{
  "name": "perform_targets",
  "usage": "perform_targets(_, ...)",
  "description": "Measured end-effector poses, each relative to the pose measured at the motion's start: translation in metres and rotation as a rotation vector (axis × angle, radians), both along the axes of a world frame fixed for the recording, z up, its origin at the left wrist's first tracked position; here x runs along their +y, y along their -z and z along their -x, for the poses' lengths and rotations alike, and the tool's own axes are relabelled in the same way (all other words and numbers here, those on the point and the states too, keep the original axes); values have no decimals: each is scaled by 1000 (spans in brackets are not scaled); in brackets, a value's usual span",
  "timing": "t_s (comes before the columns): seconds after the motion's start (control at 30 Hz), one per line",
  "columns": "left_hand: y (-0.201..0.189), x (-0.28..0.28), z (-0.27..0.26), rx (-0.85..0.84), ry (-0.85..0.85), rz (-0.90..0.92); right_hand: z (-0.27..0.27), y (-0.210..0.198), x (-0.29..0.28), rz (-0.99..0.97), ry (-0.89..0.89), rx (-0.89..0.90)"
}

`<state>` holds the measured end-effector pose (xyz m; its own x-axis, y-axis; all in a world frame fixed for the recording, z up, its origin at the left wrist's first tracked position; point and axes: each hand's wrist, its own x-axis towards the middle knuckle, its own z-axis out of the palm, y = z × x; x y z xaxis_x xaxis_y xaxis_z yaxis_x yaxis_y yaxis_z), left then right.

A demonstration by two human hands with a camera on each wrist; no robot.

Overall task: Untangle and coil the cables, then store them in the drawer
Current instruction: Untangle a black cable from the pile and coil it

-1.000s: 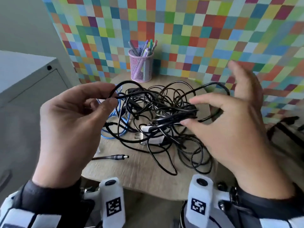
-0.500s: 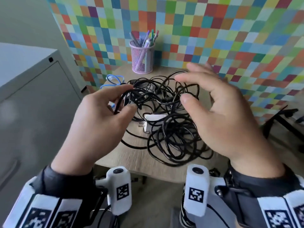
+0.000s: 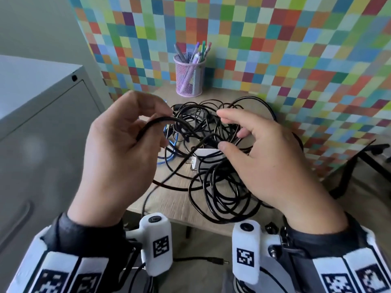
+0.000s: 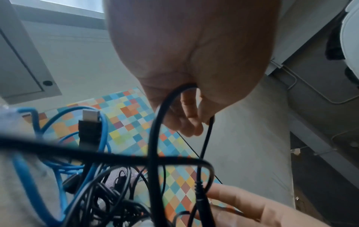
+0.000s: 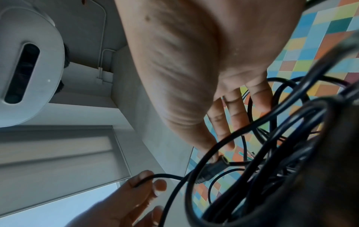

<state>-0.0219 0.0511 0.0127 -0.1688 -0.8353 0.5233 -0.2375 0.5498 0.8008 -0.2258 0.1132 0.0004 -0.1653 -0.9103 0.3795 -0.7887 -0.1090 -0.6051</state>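
1 black cable (image 3: 160,121) is pinched by the left hand (image 3: 118,157); right hand (image 3: 273,163) fingers are spread above 1 tangle (image 3: 222,182); 1 pen cup (image 3: 189,78) is noted.

You will find no readable words or numbers here, only black-and-white square coded markers (image 3: 161,245) on the white wrist-worn camera mounts (image 3: 156,240).
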Motion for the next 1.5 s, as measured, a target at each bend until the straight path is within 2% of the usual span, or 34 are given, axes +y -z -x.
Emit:
perform_targets(0.07,-2,3,2,86,92,-91,-3,0,0,-21,-11,53)
perform_targets(0.13,-3,5,4,83,151,-174,-4,0,-2,-29,-17,102)
perform_targets(0.2,-1,5,6,-22,186,-237,-2,2,-4,-34,-13,121)
perform_targets(0.37,12,4,10,-449,283,-279,-1,7,-5,-22,3,44)
perform_targets(0.5,15,7,19,-554,199,-197,-3,6,-5,66,-23,-74)
perform_targets(0.57,15,5,20,-500,129,-183,1,5,-5,93,-17,-116)
perform_targets(0.63,13,1,18,-321,129,-221,8,4,-5,131,-8,-154)
perform_targets(0.7,8,1,16,-116,188,-295,15,5,-6,182,2,-198)
perform_targets(0.77,3,4,15,-12,277,-380,17,6,-7,210,1,-219)
perform_targets(0.8,2,6,15,-9,321,-412,16,7,-8,214,-6,-229)
perform_targets(0.87,2,12,17,-126,355,-398,12,6,-9,216,-35,-251)
perform_targets(0.93,6,14,21,-266,276,-298,10,3,-8,247,-78,-286)
perform_targets(0.97,8,14,24,-264,212,-243,11,1,-7,275,-97,-308)
perform_targets(1.03,11,9,23,-156,102,-157,17,-3,-5,341,-102,-338)
perform_targets(1.13,9,-1,12,24,10,-136,31,-9,-1,396,-63,-409)
perform_targets(1.23,7,-8,3,172,-40,-141,42,-9,0,340,-32,-403)
perform_targets(1.33,7,-12,0,315,-18,-177,43,-5,0,229,-38,-376)
perform_targets(1.4,5,-11,-1,346,-4,-181,40,-2,-1,194,-47,-393)
perform_targets(1.5,5,-8,1,262,9,-171,32,0,-4,215,-95,-431)
